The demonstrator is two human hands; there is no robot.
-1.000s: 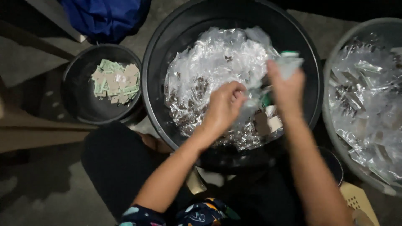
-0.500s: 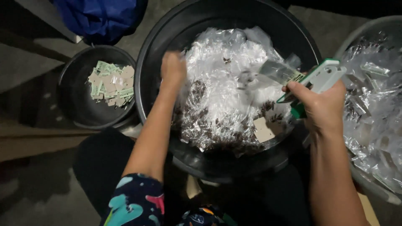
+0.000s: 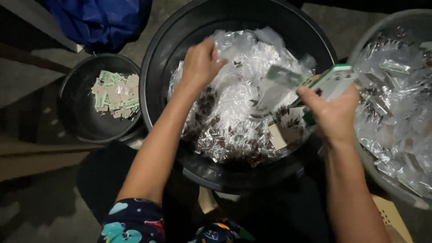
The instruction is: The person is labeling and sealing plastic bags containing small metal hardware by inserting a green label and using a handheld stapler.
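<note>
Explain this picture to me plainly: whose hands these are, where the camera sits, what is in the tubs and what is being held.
There is no machine here. A person wears one camera on the head, looking down at their own bare hands. The left hand reaches into a big black tub full of clear plastic packets and closes on some of them. The right hand holds a small white and green card packet with a clear wrapper at the tub's right side. A small black bowl on the left holds pale card pieces. A grey tub on the right holds more clear wrappers.
</note>
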